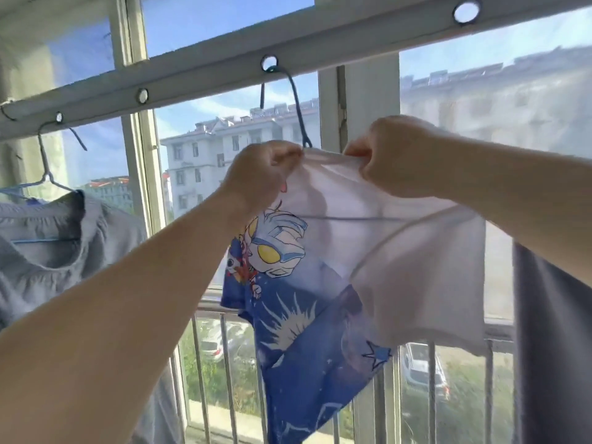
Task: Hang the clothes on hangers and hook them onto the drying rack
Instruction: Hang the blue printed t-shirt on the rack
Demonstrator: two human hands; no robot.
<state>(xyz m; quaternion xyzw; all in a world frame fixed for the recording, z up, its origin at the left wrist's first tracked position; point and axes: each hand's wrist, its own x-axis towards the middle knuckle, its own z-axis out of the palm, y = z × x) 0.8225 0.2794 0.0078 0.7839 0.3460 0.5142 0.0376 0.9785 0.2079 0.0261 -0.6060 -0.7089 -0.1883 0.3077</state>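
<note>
White and blue cartoon shirt (320, 283) hangs just below the rack bar (224, 64) on a blue hanger (296, 104) hooked into a bar hole. Left hand (266, 174) and right hand (394, 155) both pinch its collar. Grey shirt (57, 251) hangs left of it.

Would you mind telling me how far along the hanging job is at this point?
Done: a grey shirt is on a hanger hooked into the rack bar. In hand: the blue hanger is already hooked into a hole in the bar, and the left hand and right hand grip the neckline of the cartoon shirt, apparently straightening it. Left: letting go; other clothes are not visible.
</note>
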